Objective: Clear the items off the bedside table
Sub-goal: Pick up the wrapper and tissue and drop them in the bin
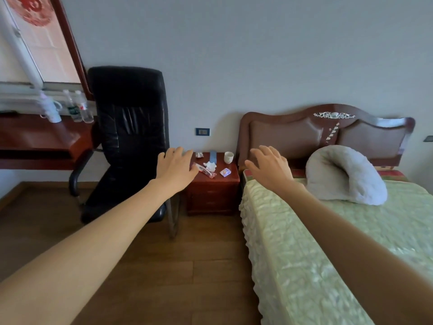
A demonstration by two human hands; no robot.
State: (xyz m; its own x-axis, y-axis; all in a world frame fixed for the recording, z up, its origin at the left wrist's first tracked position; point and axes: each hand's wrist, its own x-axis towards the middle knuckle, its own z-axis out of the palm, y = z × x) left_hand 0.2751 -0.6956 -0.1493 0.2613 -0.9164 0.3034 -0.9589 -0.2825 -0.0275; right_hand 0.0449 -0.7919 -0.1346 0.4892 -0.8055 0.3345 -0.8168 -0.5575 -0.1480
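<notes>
A small red-brown bedside table point(212, 195) stands against the wall between a chair and the bed. On its top lie a white cup point(228, 157), a blue flat object point(213, 156), a crumpled foil wrapper point(199, 154), a crumpled white tissue point(210, 166), a small colourful packet point(225, 172) and a long clear-and-red packet point(206, 171). My left hand point(175, 166) is stretched out with fingers apart, covering the table's left edge in the view. My right hand point(269, 166) reaches out open to the right of the table, in front of the headboard. Neither holds anything.
A black office chair point(128, 137) stands left of the table. The bed with a green cover point(328, 242) and a grey pillow point(344, 175) lies on the right. A wooden desk point(42, 141) with bottles and a mug is far left. The floor is wood.
</notes>
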